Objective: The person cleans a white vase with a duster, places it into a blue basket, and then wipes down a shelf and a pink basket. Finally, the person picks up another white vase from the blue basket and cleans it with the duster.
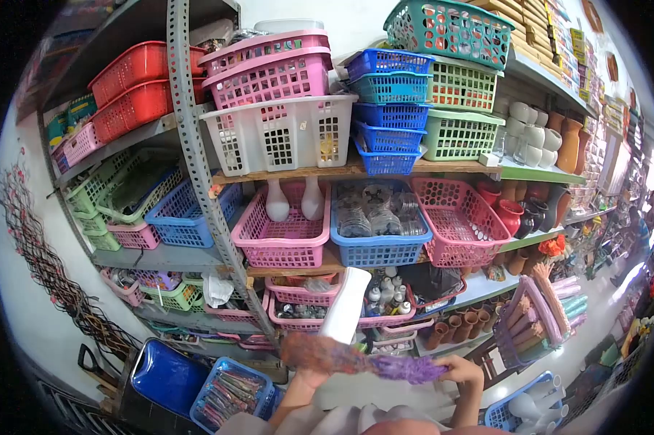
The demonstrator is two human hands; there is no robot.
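A smooth white vase (347, 304) stands tilted in front of the shelves, its lower part hidden. My left hand (309, 378) is closed around its lower end, the fingers largely covered. Across the vase and this hand stretches a brown-and-purple rag (406, 367), smeared by motion, so its exact kind is hard to make out. At its purple end, my right hand (461, 371) grips it with fingers closed.
Metal shelves hold a pink basket (280, 250) with two white vases, a blue basket (380, 250) of clear glassware and other stacked baskets. A blue basket of packets (229, 395) sits low left; a basket of white vases (530, 406) is low right.
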